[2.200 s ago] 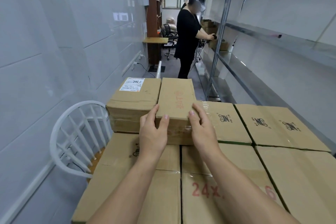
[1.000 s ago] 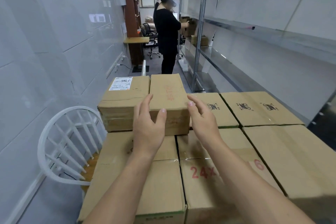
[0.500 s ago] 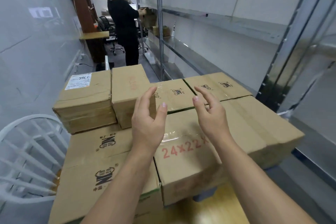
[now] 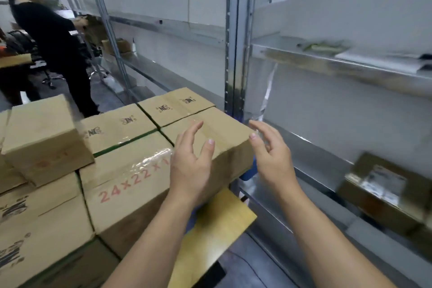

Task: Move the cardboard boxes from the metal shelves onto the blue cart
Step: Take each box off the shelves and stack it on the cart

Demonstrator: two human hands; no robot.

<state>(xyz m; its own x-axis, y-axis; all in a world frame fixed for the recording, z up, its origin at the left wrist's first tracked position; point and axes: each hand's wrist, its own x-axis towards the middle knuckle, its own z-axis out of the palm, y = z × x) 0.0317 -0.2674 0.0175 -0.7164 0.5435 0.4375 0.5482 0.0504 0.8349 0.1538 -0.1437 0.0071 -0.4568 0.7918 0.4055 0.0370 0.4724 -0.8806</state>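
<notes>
Several cardboard boxes are stacked at the left; a large one marked "24x22" (image 4: 131, 177) lies in front, and a small plain box (image 4: 42, 138) rests on top at the far left. A sliver of the blue cart (image 4: 249, 172) shows under the stack's right corner. My left hand (image 4: 192, 163) hovers open over the right end of the large box. Beside that corner, my right hand (image 4: 272, 156) is open in the air and holds nothing. On a lower level of the metal shelves (image 4: 327, 63) at the right sits a blurred cardboard box (image 4: 383, 189).
A person in black (image 4: 53, 54) stands at the far left by the shelves, where more boxes (image 4: 117, 45) sit. A shelf upright (image 4: 233, 37) rises just behind the stack. A yellow wooden board (image 4: 217, 227) lies below my left forearm. The upper right shelf holds flat items (image 4: 327, 45).
Both hands let go of the small box on top of the stack and opened. My view and hands swung right, from the stack toward the metal shelves.
</notes>
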